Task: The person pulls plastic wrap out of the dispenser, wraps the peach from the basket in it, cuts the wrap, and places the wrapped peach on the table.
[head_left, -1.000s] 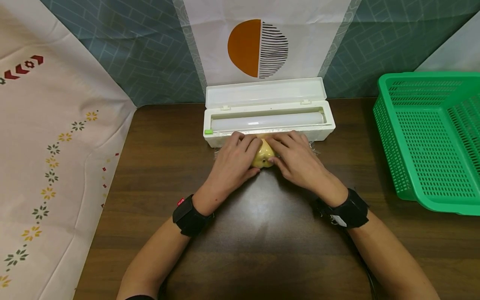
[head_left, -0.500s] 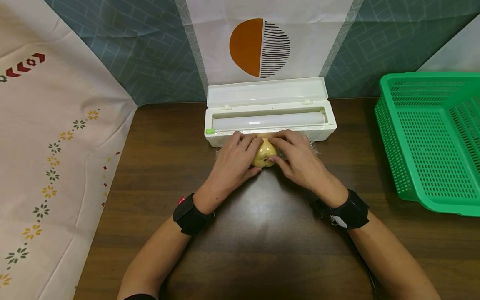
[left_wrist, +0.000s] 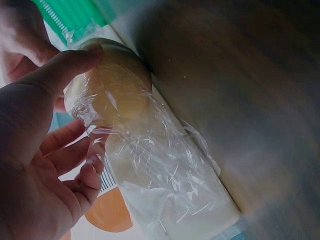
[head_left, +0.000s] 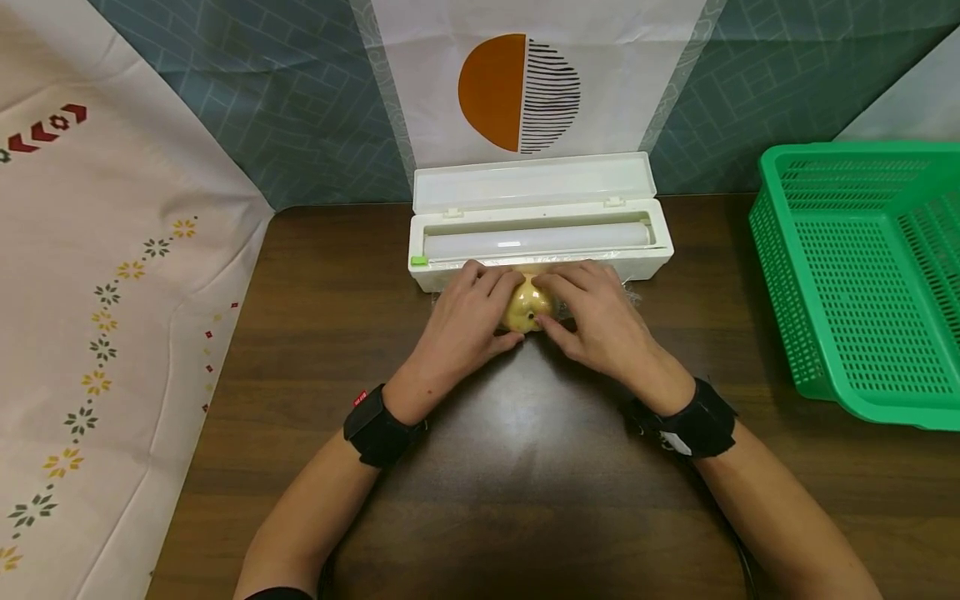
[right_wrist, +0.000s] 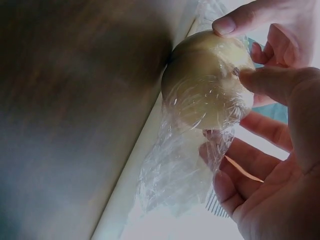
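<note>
A round yellow fruit [head_left: 526, 309], shaped like an apple or pear with a dark spot on its end, sits against the front of the plastic wrap dispenser [head_left: 645, 265]. Clear plastic wrap [left_wrist: 165, 170] covers it and spreads crinkled to both sides. My left hand [head_left: 468, 312] holds the fruit from the left, thumb along its near side and fingers curled at the far side in the film. From the right, my right hand [head_left: 600, 321] grips it with the thumb [right_wrist: 265, 80] beside the dark spot. The far side of the fruit is hidden by fingers.
The dispenser's lid [head_left: 532, 185] stands raised at the back, and a white roll [head_left: 540, 240] lies inside. A green plastic basket [head_left: 813, 333] stands on the right of the wooden table [head_left: 330, 333]. Patterned cloths hang behind and at left.
The fingertips have spread slightly apart, so more of the fruit's top shows. The right thumb has shifted a little at the dark spot. The dispenser and basket stay put.
</note>
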`<state>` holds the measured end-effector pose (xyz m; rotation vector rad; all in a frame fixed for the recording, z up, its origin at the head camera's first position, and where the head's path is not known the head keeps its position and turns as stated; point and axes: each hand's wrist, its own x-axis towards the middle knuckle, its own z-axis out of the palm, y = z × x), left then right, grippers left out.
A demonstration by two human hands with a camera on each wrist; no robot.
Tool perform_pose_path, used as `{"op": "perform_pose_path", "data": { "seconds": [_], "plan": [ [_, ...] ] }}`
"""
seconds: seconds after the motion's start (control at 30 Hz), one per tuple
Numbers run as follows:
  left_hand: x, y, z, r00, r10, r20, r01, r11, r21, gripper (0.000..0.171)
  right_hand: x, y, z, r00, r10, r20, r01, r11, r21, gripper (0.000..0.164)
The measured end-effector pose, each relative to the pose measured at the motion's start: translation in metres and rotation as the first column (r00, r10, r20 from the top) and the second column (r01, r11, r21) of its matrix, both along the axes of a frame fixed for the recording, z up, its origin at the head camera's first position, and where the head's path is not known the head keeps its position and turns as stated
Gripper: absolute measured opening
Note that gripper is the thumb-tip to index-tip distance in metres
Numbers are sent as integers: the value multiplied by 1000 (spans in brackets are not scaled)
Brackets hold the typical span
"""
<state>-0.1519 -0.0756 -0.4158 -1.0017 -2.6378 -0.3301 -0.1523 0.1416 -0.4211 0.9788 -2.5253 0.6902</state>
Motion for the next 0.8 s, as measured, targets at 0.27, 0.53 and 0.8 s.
{"op": "perform_pose_path", "data": {
  "seconds": [0.27, 0.53, 0.8],
  "plan": [
    [1, -1, 2, 1000, 9, 30, -9, 1000, -4, 76, 0, 2, 3, 998, 5, -57, -1, 997, 77, 61],
    [-1, -2, 0, 999, 10, 40, -10, 1000, 7, 75, 1, 3, 2, 997, 38, -65, -26, 984, 174, 82],
    [-2, -2, 0, 999, 3, 45, -4, 1000, 16, 74, 1, 2, 1, 998, 23, -53, -15, 989, 149, 79]
  ]
}}
